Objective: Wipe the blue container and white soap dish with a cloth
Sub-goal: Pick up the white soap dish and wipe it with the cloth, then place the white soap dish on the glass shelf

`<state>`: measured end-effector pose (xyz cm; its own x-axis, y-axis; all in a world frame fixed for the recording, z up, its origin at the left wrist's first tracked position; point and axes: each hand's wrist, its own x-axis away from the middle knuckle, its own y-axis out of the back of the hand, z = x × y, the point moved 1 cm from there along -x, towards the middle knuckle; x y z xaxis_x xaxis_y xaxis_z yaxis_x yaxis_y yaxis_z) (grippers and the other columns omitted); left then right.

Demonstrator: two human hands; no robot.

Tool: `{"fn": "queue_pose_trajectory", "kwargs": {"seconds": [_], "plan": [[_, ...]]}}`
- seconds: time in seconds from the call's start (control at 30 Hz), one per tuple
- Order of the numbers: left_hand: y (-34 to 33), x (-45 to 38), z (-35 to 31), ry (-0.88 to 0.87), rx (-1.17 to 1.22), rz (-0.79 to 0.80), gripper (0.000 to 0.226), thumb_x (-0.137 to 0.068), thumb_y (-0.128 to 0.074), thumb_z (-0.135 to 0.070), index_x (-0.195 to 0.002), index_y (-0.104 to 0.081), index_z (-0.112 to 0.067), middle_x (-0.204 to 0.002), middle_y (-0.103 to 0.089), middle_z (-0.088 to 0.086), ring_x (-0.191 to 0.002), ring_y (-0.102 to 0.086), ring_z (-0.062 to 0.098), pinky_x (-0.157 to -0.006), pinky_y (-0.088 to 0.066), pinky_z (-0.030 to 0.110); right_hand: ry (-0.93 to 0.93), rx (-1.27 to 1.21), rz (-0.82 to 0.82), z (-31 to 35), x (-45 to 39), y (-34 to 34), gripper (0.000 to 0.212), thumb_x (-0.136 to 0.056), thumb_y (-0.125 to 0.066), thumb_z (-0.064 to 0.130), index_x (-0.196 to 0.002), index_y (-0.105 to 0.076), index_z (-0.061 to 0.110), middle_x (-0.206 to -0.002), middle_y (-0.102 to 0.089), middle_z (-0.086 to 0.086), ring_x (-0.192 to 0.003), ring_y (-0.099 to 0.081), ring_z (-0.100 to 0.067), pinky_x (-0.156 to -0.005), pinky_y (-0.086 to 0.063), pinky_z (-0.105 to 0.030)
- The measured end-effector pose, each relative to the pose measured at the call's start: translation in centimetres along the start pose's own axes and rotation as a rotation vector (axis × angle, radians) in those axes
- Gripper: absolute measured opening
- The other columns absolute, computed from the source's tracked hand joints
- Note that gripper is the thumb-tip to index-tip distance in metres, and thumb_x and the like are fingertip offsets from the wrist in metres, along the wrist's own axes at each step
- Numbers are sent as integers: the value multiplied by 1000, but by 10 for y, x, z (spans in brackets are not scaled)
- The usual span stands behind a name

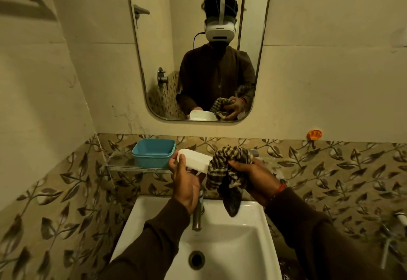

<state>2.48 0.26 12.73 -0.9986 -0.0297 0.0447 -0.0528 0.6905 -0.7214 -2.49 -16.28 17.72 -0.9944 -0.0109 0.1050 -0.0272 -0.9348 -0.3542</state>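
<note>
My left hand (186, 180) holds the white soap dish (196, 161) up over the sink, fingers wrapped around its left end. My right hand (253, 176) grips a bunched checked cloth (229, 169), pressed against the right end of the dish, with a tail hanging down. The blue container (153, 153) stands upright on the glass shelf (123, 166), just left of the dish and apart from both hands.
A white sink (231, 235) with a drain lies below my hands, and a metal tap (198, 215) rises behind my left wrist. A mirror (154, 48) hangs above the shelf. An orange hook (314, 134) sits on the right wall. Leaf-patterned tiles cover the lower walls.
</note>
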Motion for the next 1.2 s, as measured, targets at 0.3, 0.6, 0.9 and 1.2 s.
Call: {"fn": "queue_pose_trajectory", "kwargs": {"seconds": [0.3, 0.6, 0.9, 1.2], "plan": [[0, -20, 14, 12, 37, -110, 44, -105, -32, -24, -149, -33, -28, -150, -42, 24, -132, -47, 43, -97, -49, 56, 62, 69, -191, -25, -13, 5, 26, -87, -61, 6, -111, -64, 18, -105, -73, -9, -99, -67, -27, -81, -55, -42], [-14, -40, 17, 16, -208, -88, 43, -106, -31, -17, -148, -32, -25, -146, -42, 24, -124, -52, 37, -104, -48, 54, 27, 78, -185, -36, -32, 13, 27, -86, -64, 10, -112, -65, 15, -104, -74, -10, -97, -69, -28, -79, -57, -41], [-35, -55, 8, 110, -985, 25, 62, -102, -41, -17, -159, -16, -10, -166, -20, 14, -150, -26, 32, -123, -25, 45, -48, 125, -208, -27, -60, 27, 30, -86, -66, 14, -116, -62, 13, -103, -74, -10, -94, -70, -27, -76, -57, -39], [-37, -42, -7, 4, -983, 33, 60, -105, -43, -22, -159, -17, -13, -165, -25, 11, -149, -29, 30, -122, -26, 48, 97, 196, -276, -19, -43, 32, 24, -87, -64, 16, -111, -63, 20, -105, -71, -7, -98, -66, -25, -76, -57, -39]]}}
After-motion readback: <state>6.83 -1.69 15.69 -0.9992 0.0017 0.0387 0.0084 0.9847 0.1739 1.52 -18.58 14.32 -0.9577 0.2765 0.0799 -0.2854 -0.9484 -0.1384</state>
